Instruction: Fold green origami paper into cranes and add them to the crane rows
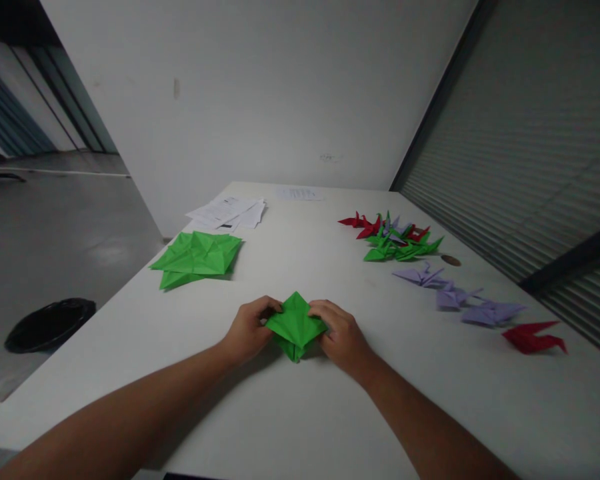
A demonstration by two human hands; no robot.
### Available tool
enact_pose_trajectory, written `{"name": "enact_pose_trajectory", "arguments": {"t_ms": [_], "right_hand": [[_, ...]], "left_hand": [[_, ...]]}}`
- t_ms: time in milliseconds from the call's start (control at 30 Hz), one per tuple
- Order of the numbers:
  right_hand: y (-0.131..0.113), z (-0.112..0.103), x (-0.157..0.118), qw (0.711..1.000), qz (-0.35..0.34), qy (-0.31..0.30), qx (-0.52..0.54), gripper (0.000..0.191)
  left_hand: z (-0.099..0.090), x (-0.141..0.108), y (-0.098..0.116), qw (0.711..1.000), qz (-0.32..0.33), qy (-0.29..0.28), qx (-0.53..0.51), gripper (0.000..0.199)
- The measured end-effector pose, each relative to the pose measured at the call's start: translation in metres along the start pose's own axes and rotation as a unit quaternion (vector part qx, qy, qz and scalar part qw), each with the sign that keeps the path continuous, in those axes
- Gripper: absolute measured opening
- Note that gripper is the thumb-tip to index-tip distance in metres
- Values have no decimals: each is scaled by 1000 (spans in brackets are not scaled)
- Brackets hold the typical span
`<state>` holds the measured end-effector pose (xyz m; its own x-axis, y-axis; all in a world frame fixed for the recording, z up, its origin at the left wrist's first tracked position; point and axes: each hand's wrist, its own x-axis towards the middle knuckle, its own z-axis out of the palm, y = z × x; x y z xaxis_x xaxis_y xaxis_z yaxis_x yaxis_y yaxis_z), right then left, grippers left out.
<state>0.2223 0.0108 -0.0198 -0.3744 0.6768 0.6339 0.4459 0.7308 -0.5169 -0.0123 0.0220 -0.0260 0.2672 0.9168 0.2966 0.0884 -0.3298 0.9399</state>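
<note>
A folded sheet of green origami paper (296,323), diamond-shaped with layers showing underneath, is between my two hands over the white table (300,420). My left hand (253,329) grips its left corner, thumb and fingers closed on the edge. On the opposite side, my right hand (343,333) pinches the right corner the same way. The paper's top point faces away from me, and a smaller folded tip shows at its near end. Some fingertips are hidden behind the paper.
Creased green sheets (200,257) lie stacked at the left, with printed papers (230,212) behind them. On the right is a pile of red, green and purple paper cranes (400,240). Purple cranes (490,312) and a red crane (534,339) line the right side. A black bin (50,325) stands on the floor.
</note>
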Motion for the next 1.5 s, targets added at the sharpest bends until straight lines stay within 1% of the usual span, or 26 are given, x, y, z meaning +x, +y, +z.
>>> {"name": "enact_pose_trajectory", "arguments": {"t_ms": [133, 233, 433, 500, 667, 733, 800, 867, 900, 967, 1000, 1033, 1133, 1200, 1300, 1400, 1500], "right_hand": [[-3, 1, 1, 1000, 9, 8, 8, 30], [-5, 2, 1, 1000, 24, 10, -7, 28], [-10, 1, 1, 997, 59, -17, -47, 19], [-11, 1, 1, 996, 66, -17, -55, 18], [-13, 3, 2, 995, 88, -5, -53, 24], [-12, 3, 2, 994, 89, -2, -55, 27], [-12, 2, 2, 995, 83, -4, -59, 29], [-11, 0, 1, 996, 74, -13, -57, 29], [-12, -1, 1, 996, 68, -16, -55, 28], [-13, -1, 0, 997, 54, -24, -54, 25], [-13, -1, 0, 997, 47, -28, -55, 24], [-14, 0, 0, 997, 40, -33, -58, 22], [-16, 3, -1, 997, 16, -43, -65, 18], [-17, 5, 0, 997, 10, -40, -61, 18], [-18, 6, 0, 997, 37, -23, -61, 21], [-17, 5, 3, 995, 68, 0, -79, 23], [-17, 4, 5, 992, 59, 28, -105, 22]], "left_hand": [[-1, -1, -1, 998, -5, 0, 56, 20], [-2, -2, 0, 997, 4, -5, 80, 23], [-2, -3, 3, 994, 13, -19, 110, 23], [-2, -2, 3, 993, 14, -23, 118, 23], [-2, -2, 1, 992, 8, -27, 123, 21], [-3, -3, 1, 994, -8, -44, 96, 22], [-4, -4, 2, 996, -20, -82, 24, 37], [-5, -5, 4, 990, -25, -107, -82, 51], [-5, -4, 5, 985, -33, -104, -130, 54], [-6, -3, 7, 977, -72, -73, -187, 50], [-5, -1, 8, 974, -101, -56, -193, 47], [-5, 1, 8, 972, -130, -52, -191, 43], [-2, 5, 8, 964, -170, -70, -191, 44], [0, 6, 7, 962, -177, -82, -191, 47], [1, 5, 6, 964, -174, -80, -185, 51], [2, 4, 7, 969, -161, -62, -177, 46], [2, 3, 10, 974, -147, -45, -165, 37]]}}
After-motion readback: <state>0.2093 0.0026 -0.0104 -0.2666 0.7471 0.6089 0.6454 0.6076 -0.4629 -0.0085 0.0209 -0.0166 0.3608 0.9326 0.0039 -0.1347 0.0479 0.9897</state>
